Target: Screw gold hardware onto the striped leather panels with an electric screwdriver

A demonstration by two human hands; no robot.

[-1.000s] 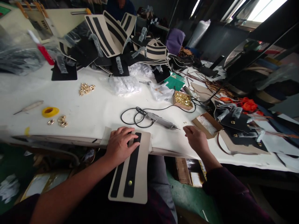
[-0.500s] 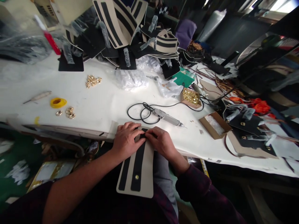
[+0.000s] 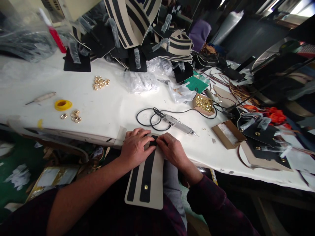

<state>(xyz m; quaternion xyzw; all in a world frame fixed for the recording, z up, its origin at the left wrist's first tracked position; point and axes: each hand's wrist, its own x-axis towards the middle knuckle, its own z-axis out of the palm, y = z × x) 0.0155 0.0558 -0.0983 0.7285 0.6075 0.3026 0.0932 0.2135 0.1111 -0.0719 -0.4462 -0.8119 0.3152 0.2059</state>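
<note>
The fingers of our right hand point(image 3: 169, 146) were drawn together at the far end of a black strip point(image 3: 147, 167); whether they pinched anything small, we couldn't tell. Our left hand point(image 3: 135, 144) lay just left of it, fingers spread over the beige panel point(image 3: 157, 177), thumb at the strip. That panel ran from the near edge of the bench point(image 3: 105, 108) down over our lap, a gold stud point(image 3: 146, 187) in the strip's near end. We judged the step in hand to be fine fingertip work at the far end; the next move seemed to call for a steady panel and an exact touch.

Just beyond, a grey corded tool point(image 3: 178, 124) lay on the white bench, with two cardboard boxes to its right. To the left we had a yellow roll point(image 3: 63, 105) and gold rings point(image 3: 75, 116). Farther off rose a heap of striped panels point(image 3: 123, 26), then a purple-covered shape point(image 3: 199, 34) and a dim room with a bright window at far right.
</note>
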